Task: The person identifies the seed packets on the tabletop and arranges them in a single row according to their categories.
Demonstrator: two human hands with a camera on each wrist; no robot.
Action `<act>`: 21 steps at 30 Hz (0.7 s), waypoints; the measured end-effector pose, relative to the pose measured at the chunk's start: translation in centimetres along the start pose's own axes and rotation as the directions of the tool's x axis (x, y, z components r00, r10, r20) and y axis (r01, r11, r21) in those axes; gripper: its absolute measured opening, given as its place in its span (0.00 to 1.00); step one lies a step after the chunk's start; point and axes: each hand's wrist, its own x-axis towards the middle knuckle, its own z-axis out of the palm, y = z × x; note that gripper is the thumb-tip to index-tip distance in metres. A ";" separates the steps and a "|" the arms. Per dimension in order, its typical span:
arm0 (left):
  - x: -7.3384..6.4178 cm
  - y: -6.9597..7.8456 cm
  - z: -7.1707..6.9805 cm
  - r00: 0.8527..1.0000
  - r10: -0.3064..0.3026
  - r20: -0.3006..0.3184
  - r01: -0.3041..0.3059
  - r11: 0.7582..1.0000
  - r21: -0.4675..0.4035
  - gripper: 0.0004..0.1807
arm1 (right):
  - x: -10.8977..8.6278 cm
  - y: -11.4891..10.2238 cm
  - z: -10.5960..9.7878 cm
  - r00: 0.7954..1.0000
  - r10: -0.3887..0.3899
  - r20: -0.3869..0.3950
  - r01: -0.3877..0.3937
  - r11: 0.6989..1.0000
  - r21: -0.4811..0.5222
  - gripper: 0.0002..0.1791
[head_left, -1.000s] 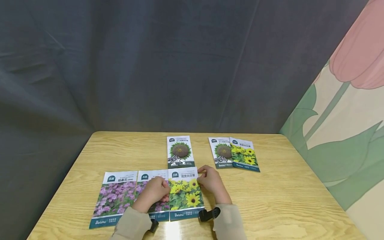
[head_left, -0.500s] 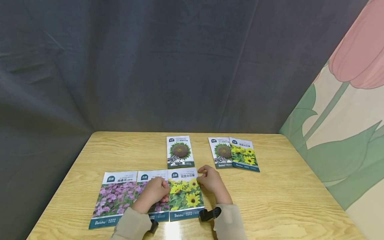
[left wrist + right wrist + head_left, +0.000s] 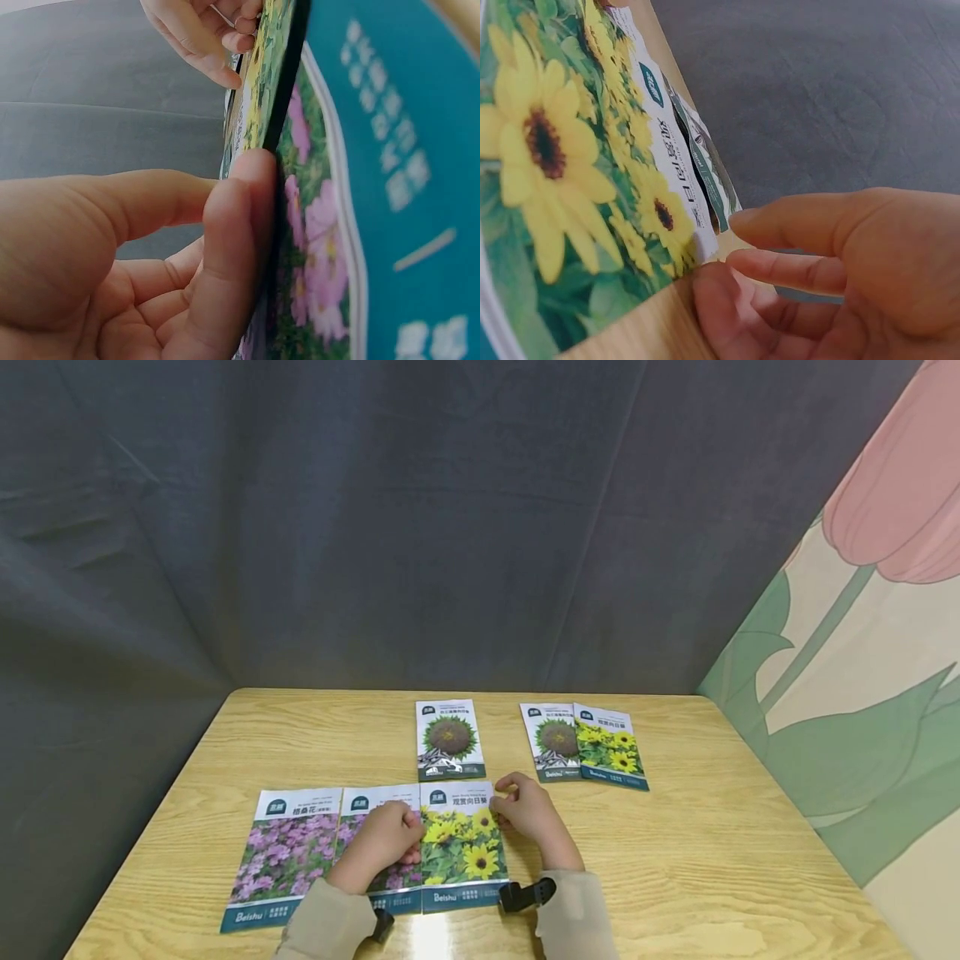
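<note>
A seed packet with yellow sunflowers [image 3: 463,845] lies at the near middle of the table. My left hand [image 3: 388,839] rests over a purple-flower packet [image 3: 401,902], its bent fingertips right at the sunflower packet's left edge. In the left wrist view, thumb and finger [image 3: 232,217] come together beside that edge. On the opposite side, my right hand [image 3: 525,810] touches the upper right edge with loosely bent fingers. The right wrist view shows its thumb and fingers [image 3: 739,289] apart at the packet's corner. Another purple-flower packet [image 3: 285,860] lies at the left of the row.
Behind the row lies a packet with a large brown sunflower head [image 3: 450,739]. Further right, a similar packet [image 3: 553,745] is partly covered by a yellow-sunflower packet [image 3: 613,747]. A dark curtain [image 3: 450,527] closes off the wooden table's [image 3: 712,860] far edge.
The near sunflower packet has slid very slightly toward me, its top edge now level with the purple packet beside it. Both hands stay at its sides, almost unmoved.
</note>
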 end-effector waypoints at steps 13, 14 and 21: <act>0.1 0.8 0.0 0.990 0.124 -0.064 -0.119 0.990 0.077 0.05 | -0.2 -0.2 -0.6 0.999 -0.017 0.030 0.016 1.000 0.025 0.14; 0.2 0.9 0.1 0.988 0.138 -0.072 -0.132 0.988 0.085 0.04 | -0.2 -0.2 -0.7 0.999 -0.018 0.028 0.017 1.000 0.022 0.14; 0.4 1.5 0.8 0.974 0.203 -0.098 -0.203 0.979 0.009 0.06 | -0.5 -0.1 -1.5 0.999 -0.028 -0.017 0.028 1.000 0.008 0.14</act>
